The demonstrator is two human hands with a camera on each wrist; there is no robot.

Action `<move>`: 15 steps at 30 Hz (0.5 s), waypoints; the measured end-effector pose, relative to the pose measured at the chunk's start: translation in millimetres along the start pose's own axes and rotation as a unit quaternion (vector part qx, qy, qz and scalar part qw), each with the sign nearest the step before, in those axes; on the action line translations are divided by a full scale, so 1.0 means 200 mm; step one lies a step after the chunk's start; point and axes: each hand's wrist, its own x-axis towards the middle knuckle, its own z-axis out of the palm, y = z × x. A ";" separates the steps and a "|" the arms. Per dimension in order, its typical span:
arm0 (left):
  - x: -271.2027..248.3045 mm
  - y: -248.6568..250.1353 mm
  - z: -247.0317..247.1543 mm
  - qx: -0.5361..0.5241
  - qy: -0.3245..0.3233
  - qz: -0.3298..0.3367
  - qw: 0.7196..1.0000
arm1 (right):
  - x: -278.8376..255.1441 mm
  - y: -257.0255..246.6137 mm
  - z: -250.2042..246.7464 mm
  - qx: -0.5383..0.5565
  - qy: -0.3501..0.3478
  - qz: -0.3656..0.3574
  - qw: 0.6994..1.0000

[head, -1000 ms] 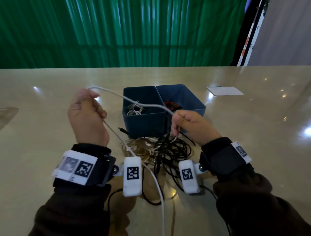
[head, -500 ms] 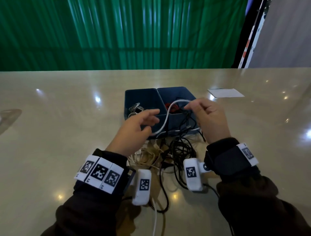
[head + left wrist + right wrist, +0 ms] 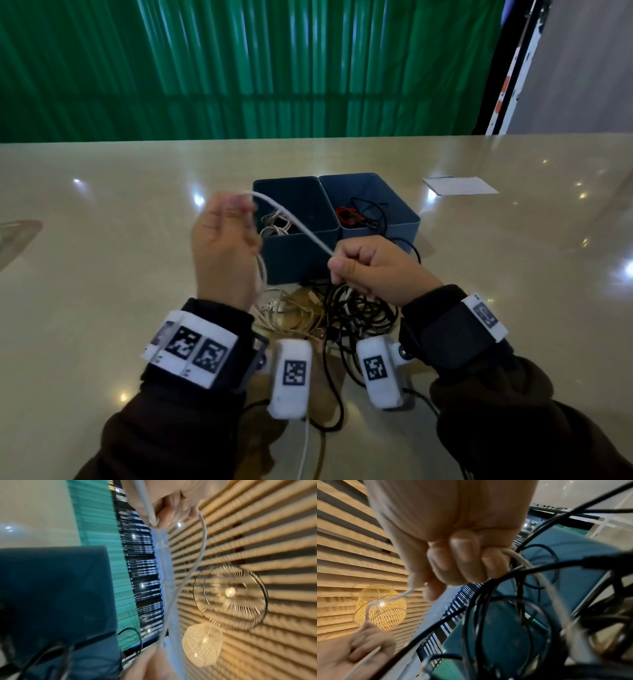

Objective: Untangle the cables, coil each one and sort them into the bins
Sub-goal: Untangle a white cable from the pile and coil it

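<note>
A white cable (image 3: 294, 222) stretches between my two hands above the table. My left hand (image 3: 224, 246) is raised left of the bins and pinches the cable (image 3: 197, 561) at its fingertips; the cable then runs down past the palm. My right hand (image 3: 371, 270) is a fist that grips the same cable (image 3: 520, 559) in front of the bins, with black loops hanging at it. A tangle of black cables (image 3: 356, 308) and beige cables (image 3: 291, 313) lies between my wrists. Two blue bins stand behind: the left bin (image 3: 298, 257) holds white cables, the right bin (image 3: 394, 224) a red and black one.
A white card (image 3: 459, 185) lies on the table at the back right. The glossy beige table (image 3: 102, 274) stretches wide on both sides. A green curtain hangs beyond the far edge.
My left hand has swung back out to the left and up, drawing the white cable taut. My right hand has dropped from over the bins to their front side, closed into a fist.
</note>
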 end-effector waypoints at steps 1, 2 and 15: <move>0.03 0.02 -0.02 -0.065 0.054 -0.019 0.996 | 0.00 0.01 -0.01 -0.045 0.008 0.001 0.999; 0.07 0.04 -0.05 -0.104 0.099 -0.032 0.989 | 0.01 0.03 -0.02 -0.074 0.027 0.006 0.997; -0.01 -0.07 -0.02 0.331 -0.157 -0.051 0.929 | 0.00 0.04 -0.12 0.336 0.347 0.020 0.875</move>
